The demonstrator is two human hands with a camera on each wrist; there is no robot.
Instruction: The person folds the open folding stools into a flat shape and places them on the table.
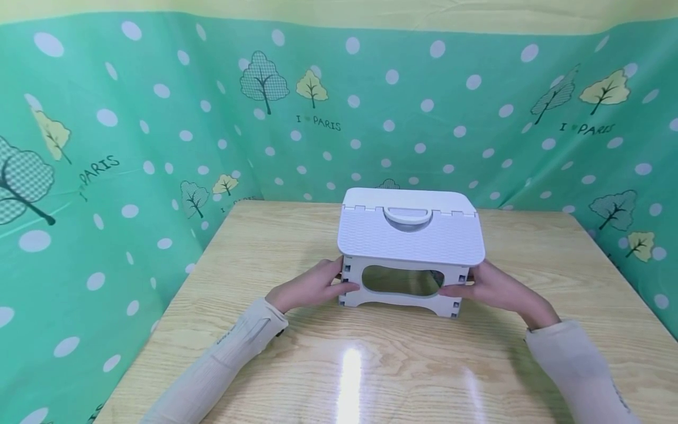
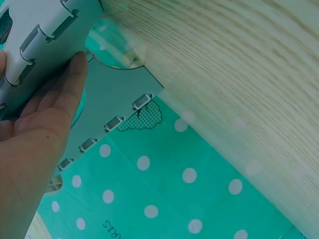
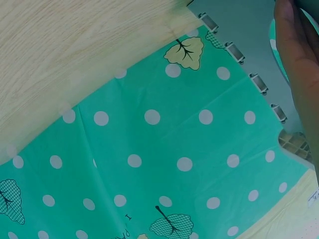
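Note:
A white folding stool stands unfolded on its legs, with a textured top and a carry handle in the middle of that top. My left hand grips the stool's front leg panel at its left edge, thumb in front and fingers behind. On the right edge of the same panel, my right hand holds on in a like way. In the left wrist view, the left hand's fingers lie along the inside of a leg panel. The right hand shows only partly in the right wrist view, beside the far leg panel.
The stool stands on a light wood-grain table, toward its back edge. A green dotted cloth with tree prints hangs behind the table and along both sides.

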